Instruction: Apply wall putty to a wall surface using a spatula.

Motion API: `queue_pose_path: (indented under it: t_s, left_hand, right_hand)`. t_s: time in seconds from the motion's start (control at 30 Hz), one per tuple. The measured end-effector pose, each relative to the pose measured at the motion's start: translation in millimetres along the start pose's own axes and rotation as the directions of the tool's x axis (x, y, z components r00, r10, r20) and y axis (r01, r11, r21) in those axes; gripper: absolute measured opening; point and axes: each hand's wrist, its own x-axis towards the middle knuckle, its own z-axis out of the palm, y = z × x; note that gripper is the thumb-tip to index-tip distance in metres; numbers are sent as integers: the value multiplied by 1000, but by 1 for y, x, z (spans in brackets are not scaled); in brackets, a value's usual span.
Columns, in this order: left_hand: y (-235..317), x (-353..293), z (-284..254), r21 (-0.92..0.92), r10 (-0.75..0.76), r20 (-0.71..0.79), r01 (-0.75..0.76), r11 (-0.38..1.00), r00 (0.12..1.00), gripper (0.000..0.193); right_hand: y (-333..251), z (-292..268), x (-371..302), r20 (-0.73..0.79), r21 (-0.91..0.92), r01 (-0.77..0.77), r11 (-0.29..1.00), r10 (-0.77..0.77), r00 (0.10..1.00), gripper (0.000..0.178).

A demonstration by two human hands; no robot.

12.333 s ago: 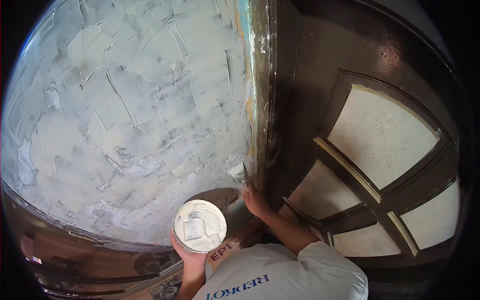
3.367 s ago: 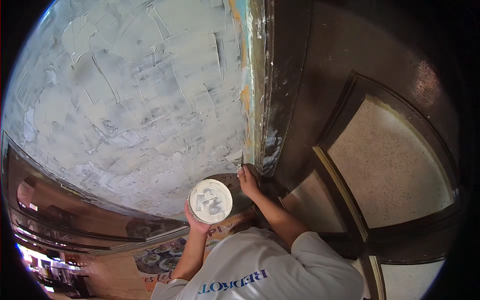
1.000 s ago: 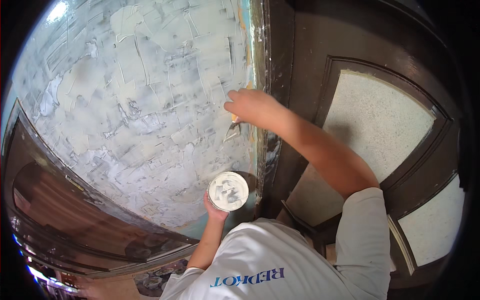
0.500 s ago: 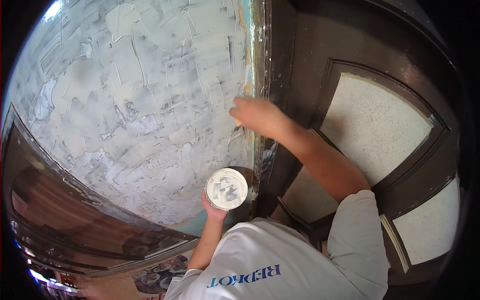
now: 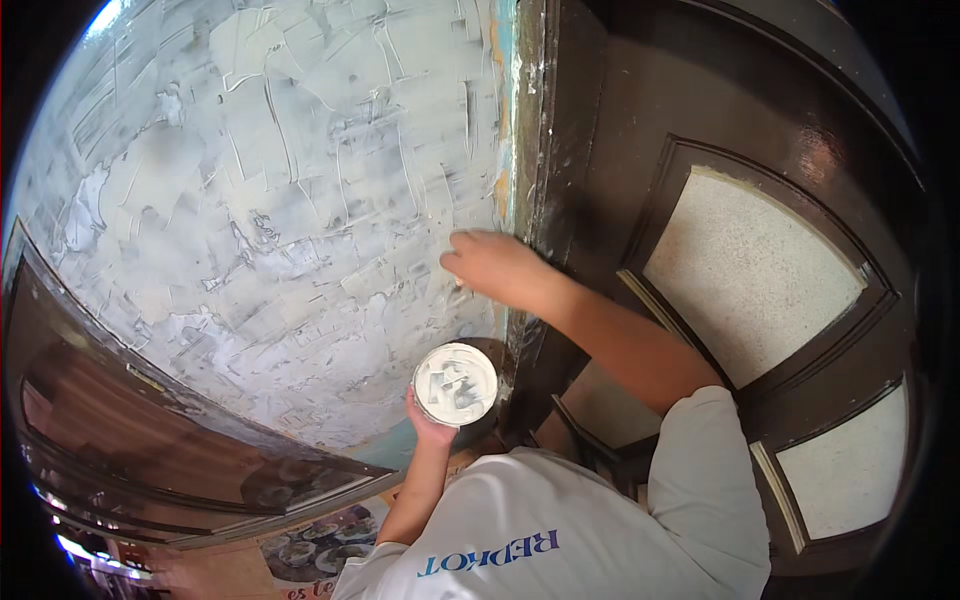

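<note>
The person's left hand (image 5: 432, 428) holds a round tub (image 5: 480, 415). The grip is closed on its side, low down and to the left. The tub has no lid on, and its open top faces up at the camera. Inside is thick white paste (image 5: 482, 376), with dents and gray smears in the middle. The tub is in front of the low right corner of a big wall (image 5: 300, 215). It is hard to tell if the tub touches the wall.

The right hand (image 5: 497, 270) is higher up, above the tub and apart from it. Its fingers are curled tight around a small tool (image 5: 460, 282). Only a tiny pale bit of the tool peeks out under the fingers, and the hand hides the rest. This hand is right by the wall, near its right edge, but it is hard to see if the tool touches it.

The wall is pale gray and white, with bumpy streaks and ridges all over. Next to it, on the right, is a dark brown door (image 5: 625, 130) with pale panels (image 5: 760, 270). The person wears a light shirt (image 5: 560, 510) with blue letters.
</note>
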Motion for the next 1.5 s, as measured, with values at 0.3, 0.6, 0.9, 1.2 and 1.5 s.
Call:
queue_pose_path:
  t_s: [0.3, 0.6, 0.9, 1.2, 1.5]
  left_hand:
    - [4, -8, -7, -28, 16, 48, -15, 999, 999, 59]
    - [4, -3, 4, 56, 57, -131, -50, 997, 990, 60]
    - [14, -9, -4, 12, 76, -97, -76, 997, 992, 59]
    - [16, -14, -1, -15, 46, -72, -47, 999, 996, 60]
    - [12, -11, 10, 12, 23, -84, -22, 1000, 996, 57]
  right_hand:
    - [-12, -102, 21, 10, 64, -47, 997, 46, 999, 23]
    - [-23, 62, -25, -82, 76, -43, 996, 50, 995, 14]
    - [-10, -92, 53, -141, -3, 97, 995, -96, 985, 21]
    - [-31, -38, 14, 35, 76, 86, 993, -88, 995, 24]
    - [20, -96, 14, -217, 30, 72, 997, -64, 974, 27]
